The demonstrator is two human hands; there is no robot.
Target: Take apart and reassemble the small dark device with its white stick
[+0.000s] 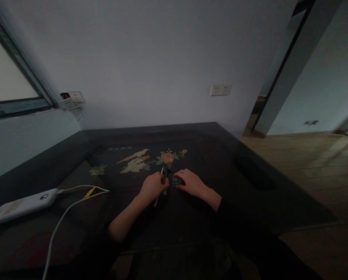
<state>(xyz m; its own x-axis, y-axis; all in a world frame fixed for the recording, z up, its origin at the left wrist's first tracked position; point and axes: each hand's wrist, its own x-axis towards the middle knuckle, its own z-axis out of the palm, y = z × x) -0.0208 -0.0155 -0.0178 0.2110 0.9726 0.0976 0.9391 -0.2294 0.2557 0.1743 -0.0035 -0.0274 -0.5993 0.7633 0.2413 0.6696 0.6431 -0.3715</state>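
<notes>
Both of my hands rest near the middle of a dark glass-topped table (244,171). My left hand (152,186) is closed around a thin pale stick-like tool (162,177) whose lower end pokes out below the fist. My right hand (191,182) has its fingers curled over a small dark object (176,181) lying on the table. The tool's tip sits right beside that dark object. The scene is dim, so I cannot make out what the small object is.
A white power bank (19,206) with a white cable (63,217) lies at the table's left edge, by a small yellow item (89,192). A painted bird and flower design (141,160) lies under the glass. Wall sockets (220,90) sit behind; wooden floor (314,167) lies right.
</notes>
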